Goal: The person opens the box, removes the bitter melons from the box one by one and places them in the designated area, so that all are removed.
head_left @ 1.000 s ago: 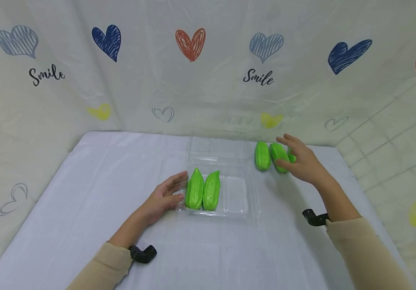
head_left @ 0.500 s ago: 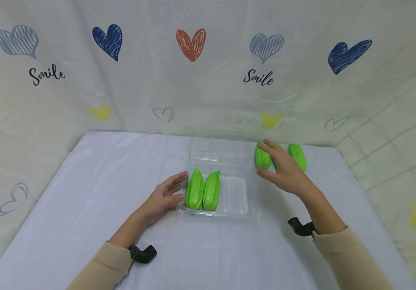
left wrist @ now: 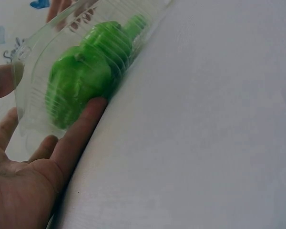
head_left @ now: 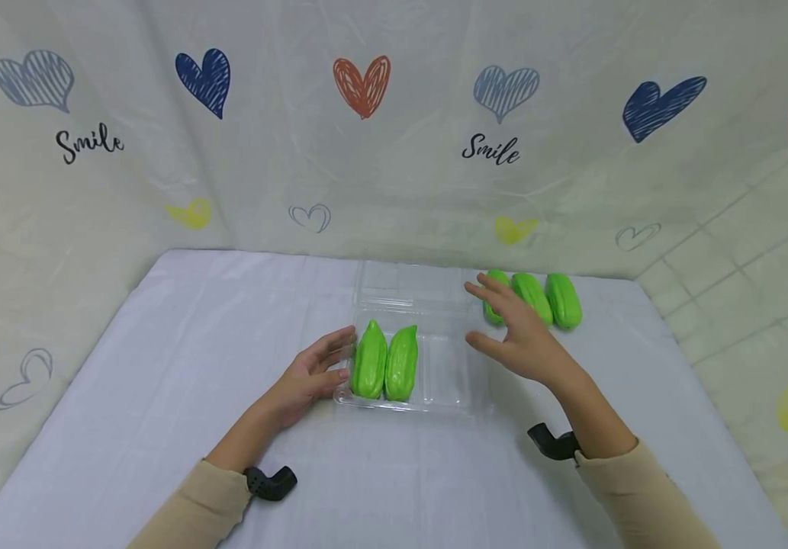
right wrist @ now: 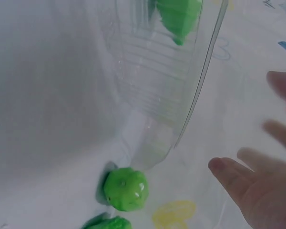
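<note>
A clear plastic clamshell box (head_left: pixel 445 374) lies with its lid laid back on the white tablecloth. Two bright green, ridged, gourd-like pieces (head_left: pixel 401 363) with pointed tips lie side by side in its left half. My left hand (head_left: pixel 300 381) rests against the box's left side, fingers fairly straight; in the left wrist view, a fingertip (left wrist: pixel 97 105) touches the clear wall beside the green pieces. My right hand (head_left: pixel 520 332), fingers spread and holding nothing, hovers just right of the box. It partly hides the nearest of three more green pieces (head_left: pixel 564 301) at the back right.
The lid (head_left: pixel 421 286) reaches toward the table's back edge. Behind it hangs a white curtain (head_left: pixel 421 168) printed with hearts and the word Smile. Each wrist carries a black device (head_left: pixel 553 442) below the hand.
My right hand has moved left and slightly down, from over the green pieces at the back right toward the box, uncovering the rightmost piece. My left hand and the box have stayed put.
</note>
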A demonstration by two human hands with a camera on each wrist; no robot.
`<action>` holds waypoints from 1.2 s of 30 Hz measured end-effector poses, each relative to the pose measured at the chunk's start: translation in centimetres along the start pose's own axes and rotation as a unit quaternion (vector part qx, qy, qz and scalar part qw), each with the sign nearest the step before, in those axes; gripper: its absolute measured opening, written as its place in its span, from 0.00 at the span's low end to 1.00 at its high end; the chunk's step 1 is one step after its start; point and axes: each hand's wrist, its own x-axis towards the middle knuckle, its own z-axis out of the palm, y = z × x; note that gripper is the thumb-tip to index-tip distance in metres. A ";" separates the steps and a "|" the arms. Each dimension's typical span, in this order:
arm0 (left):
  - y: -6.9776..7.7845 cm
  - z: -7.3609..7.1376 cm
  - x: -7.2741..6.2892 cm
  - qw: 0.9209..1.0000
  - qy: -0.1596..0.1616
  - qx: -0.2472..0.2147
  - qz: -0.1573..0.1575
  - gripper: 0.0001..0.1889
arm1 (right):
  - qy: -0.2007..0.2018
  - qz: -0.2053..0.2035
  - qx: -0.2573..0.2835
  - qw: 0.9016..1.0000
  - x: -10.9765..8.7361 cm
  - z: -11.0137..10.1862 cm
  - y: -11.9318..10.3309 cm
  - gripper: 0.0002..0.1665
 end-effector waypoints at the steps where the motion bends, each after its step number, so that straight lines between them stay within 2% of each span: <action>1: 0.0 0.0 0.0 1.000 0.000 0.000 0.000 0.36 | -0.001 0.002 0.002 1.000 -0.1 0.1 -0.1 0.44; 7: -0.1 -0.1 0.0 1.000 -0.003 0.000 0.001 0.36 | -0.003 0.002 0.005 1.000 -0.3 0.8 -0.9 0.44; 24: -0.2 -0.1 -0.1 1.000 -0.005 -0.005 0.001 0.36 | -0.012 -0.031 0.037 0.999 0.2 2.9 -2.2 0.44; 36: -0.1 -0.1 -0.1 1.000 -0.003 -0.003 0.002 0.37 | -0.033 -0.022 0.054 0.998 0.0 4.6 -2.9 0.43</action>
